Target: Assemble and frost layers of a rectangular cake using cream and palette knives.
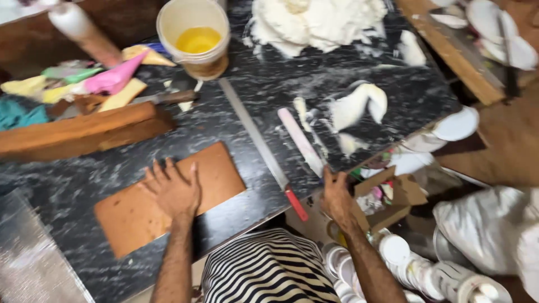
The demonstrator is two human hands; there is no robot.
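Pressing flat, left hand [173, 189] spreads fingers on brown slab [168, 196]; right hand [337, 197] grips spatula [301, 141].

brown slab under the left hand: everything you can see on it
The brown slab is a flat, thin rectangle, matte orange-brown like a sheet of sponge cake or a board; which one is unclear. It lies flat on the black marbled counter, set at an angle near the front edge. The left hand presses palm-down on its upper middle, fingers spread. Its surface looks plain and unbroken, with a few pale crumbs. Nothing else touches it.
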